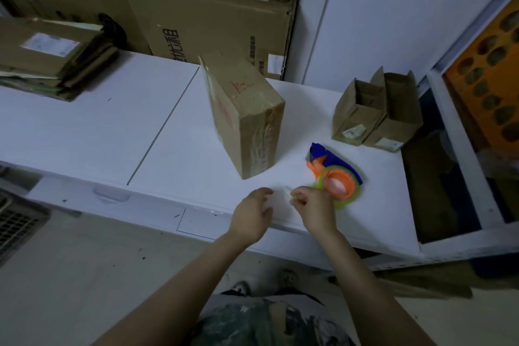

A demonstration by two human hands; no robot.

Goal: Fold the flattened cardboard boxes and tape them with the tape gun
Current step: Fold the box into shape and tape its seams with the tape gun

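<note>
1. Done so far, by the look of it: the middle box (pixel 247 115) stands upright on the table (pixel 84 132), with glossy tape along its near corner and side.
2. Two small boxes (pixel 373 118) sit at the far right. They are folded into shape with their top flaps up and open.
3. Left to do: a stack of flattened boxes (pixel 50 64) lies at the far left, so I'd say plenty remains.
4. The tape gun (pixel 334 174) lies on the table near the right edge, just beyond the right hand (pixel 311 205), and nobody is holding it.
5. That right hand pinches a scrap of clear tape (pixel 288 194) at the near edge, though it is blurred.
6. The left hand (pixel 252 213) is just beside it, fingers loosely curled and holding nothing.
</note>
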